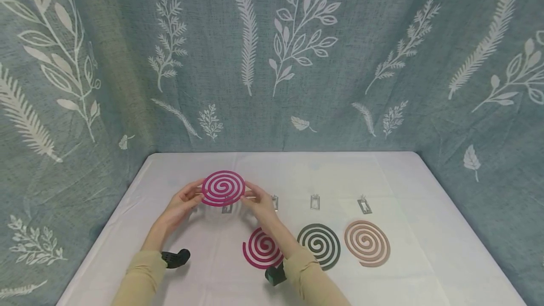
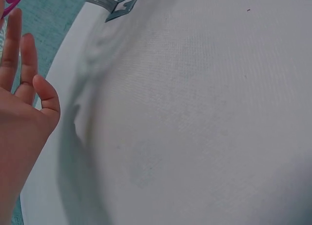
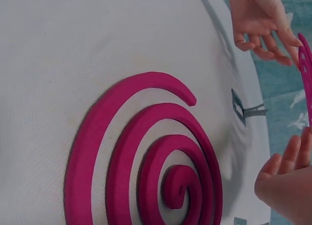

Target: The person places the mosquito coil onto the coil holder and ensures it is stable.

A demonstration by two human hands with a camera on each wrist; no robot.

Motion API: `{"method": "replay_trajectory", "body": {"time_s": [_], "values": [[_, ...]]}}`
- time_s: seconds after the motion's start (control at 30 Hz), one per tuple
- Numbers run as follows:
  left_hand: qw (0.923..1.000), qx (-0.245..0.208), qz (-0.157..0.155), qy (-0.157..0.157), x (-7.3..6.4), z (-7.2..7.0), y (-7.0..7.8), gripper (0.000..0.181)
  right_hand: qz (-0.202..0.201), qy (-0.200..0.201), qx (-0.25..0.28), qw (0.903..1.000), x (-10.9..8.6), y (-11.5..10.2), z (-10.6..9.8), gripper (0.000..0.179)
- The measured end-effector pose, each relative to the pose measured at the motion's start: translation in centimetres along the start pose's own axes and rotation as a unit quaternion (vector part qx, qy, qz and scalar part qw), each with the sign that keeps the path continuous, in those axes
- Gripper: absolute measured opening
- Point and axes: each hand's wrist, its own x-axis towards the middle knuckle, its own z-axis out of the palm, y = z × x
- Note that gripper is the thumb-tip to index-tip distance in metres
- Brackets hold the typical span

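Both hands hold a pink mosquito coil (image 1: 223, 186) raised above the table, tilted so its flat spiral shows. My left hand (image 1: 180, 204) pinches its left edge between thumb and fingers. On the opposite edge, the right hand (image 1: 260, 206) grips it the same way. Below the coil stands a small metal coil stand (image 1: 227, 209), partly covered by it. The right wrist view shows the left hand (image 3: 261, 20) above and the right hand (image 3: 287, 181) below, with the coil's edge between them. A second pink coil (image 3: 80, 176) lies flat under the right forearm.
Right of the right forearm lie a dark grey-green coil (image 1: 335, 244) and a brown coil (image 1: 384, 244). Behind them are more metal stands, one upright in the middle (image 1: 315, 208) and one at right (image 1: 368, 210). A patterned curtain (image 1: 263, 122) surrounds the white table (image 1: 425, 268).
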Motion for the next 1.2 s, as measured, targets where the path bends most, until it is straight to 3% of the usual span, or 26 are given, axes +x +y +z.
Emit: {"method": "replay_trajectory", "body": {"time_s": [0.27,0.6,0.8,1.03,1.2], "values": [[0.9996,0.001,-0.023,0.015,0.0,0.3,-0.3,0.04,0.015,0.001,0.008,0.9999,-0.2,0.4,0.1,0.048],[0.9995,0.0,-0.025,0.018,0.1,0.7,-0.8,0.038,0.026,0.006,0.018,0.9995,0.2,1.4,0.1,0.048],[0.9996,0.008,-0.027,0.0,0.2,0.7,-1.1,0.044,0.032,-0.001,0.023,0.9992,0.2,1.6,-0.1,0.049],[0.9997,-0.004,-0.002,-0.025,0.3,0.4,-1.6,0.041,0.036,-0.002,0.02,0.9992,0.1,1.6,-0.2,0.05],[0.9993,0.018,-0.017,-0.03,0.4,0.5,-1.8,0.049,0.042,0.002,0.016,0.999,0.4,2.2,-0.3,0.05]]}}
